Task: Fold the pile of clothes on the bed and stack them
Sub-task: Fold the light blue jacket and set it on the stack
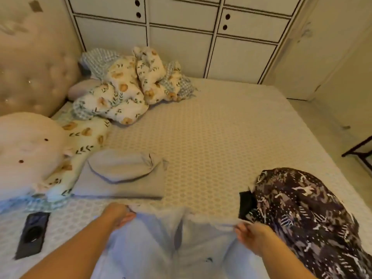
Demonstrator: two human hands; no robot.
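Observation:
A pale blue-white garment (179, 244) lies spread at the near edge of the bed. My left hand (118, 215) pinches its far left corner and my right hand (251, 234) pinches its far right corner. A folded grey garment (120, 178) lies flat on the bed just beyond my left hand. A dark patterned pile of clothes (302, 214) sits at the right, next to my right hand, with a black piece (246, 204) at its left edge.
The bed (221, 137) has a honeycomb-patterned cover. A crumpled floral duvet (128, 85) lies at the far left, a round white pillow (26, 150) at the left, a dark phone (32, 234) near left. White cupboards (181, 37) stand behind the bed.

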